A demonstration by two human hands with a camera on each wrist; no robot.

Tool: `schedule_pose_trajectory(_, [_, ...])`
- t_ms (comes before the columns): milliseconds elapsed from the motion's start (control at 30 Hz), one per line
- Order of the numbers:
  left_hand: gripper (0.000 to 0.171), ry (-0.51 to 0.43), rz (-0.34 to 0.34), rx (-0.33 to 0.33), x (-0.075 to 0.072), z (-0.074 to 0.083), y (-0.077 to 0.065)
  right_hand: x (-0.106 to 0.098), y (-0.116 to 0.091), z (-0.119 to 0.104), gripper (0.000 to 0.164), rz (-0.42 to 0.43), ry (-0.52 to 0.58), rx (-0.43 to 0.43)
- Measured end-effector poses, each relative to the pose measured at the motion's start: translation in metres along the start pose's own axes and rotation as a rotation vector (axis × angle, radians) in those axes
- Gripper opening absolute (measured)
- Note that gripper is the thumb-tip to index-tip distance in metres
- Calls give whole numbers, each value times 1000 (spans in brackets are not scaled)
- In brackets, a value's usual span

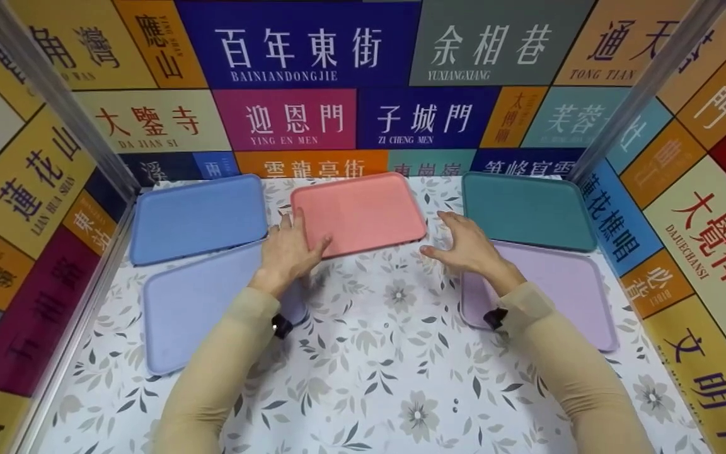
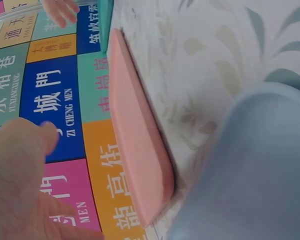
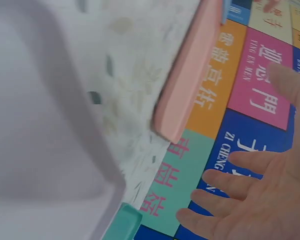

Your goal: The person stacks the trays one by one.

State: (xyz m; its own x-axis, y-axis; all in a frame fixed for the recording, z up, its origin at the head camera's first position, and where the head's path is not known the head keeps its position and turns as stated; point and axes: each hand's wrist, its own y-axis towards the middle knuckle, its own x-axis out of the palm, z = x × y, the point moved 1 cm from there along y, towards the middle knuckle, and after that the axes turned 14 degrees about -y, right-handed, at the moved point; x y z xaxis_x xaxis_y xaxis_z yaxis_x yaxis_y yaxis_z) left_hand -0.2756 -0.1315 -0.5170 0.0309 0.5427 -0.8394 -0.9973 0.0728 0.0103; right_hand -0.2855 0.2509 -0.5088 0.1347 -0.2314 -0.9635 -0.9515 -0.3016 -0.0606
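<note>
In the head view a pink tray (image 1: 360,211) lies at the back middle. My left hand (image 1: 287,251) is over its left edge, fingers spread and holding nothing; whether it touches the tray I cannot tell. Beneath that arm lies a periwinkle tray (image 1: 196,309), partly hidden by the sleeve. To the right of the pink tray, my right hand (image 1: 469,244) is held apart from it with fingers extended and nothing in them. A lilac tray (image 1: 558,296) lies partly under the right forearm. The right wrist view shows the right hand's fingers (image 3: 217,202) spread apart.
A blue tray (image 1: 199,217) lies at the back left and a dark green tray (image 1: 527,211) at the back right. Leaf-patterned cloth (image 1: 388,366) covers the table. Panels with large lettering (image 1: 300,50) wall in the back and both sides.
</note>
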Motion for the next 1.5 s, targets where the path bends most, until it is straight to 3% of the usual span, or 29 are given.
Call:
schedule_pose_trajectory(233, [81, -38, 45, -14, -5, 0, 9, -11, 15, 0, 89, 4, 104, 21])
schedule_pose_trajectory(533, [52, -145, 30, -51, -17, 0, 26, -20, 41, 5, 76, -36, 202, 112])
schedule_pose_trajectory(933, [50, -314, -14, -235, -23, -17, 62, -17, 87, 7, 70, -178, 533, 329])
schedule_pose_trajectory(1200, [47, -359, -6, -366, -12, -19, 77, -13, 113, 10, 67, -216, 598, 415])
schedule_pose_trajectory(1333, [44, -361, -50, -429, -4, -22, 87, -6, 122, 11, 65, -223, 599, 439])
schedule_pose_trajectory(1400, [35, -396, -88, -430, 16, -47, 108, -2, 125, 12, 66, -231, 584, 445])
schedule_pose_trajectory(1500, [23, -429, -134, -466, 21, -47, 108, 6, 126, 16, 66, -247, 570, 443])
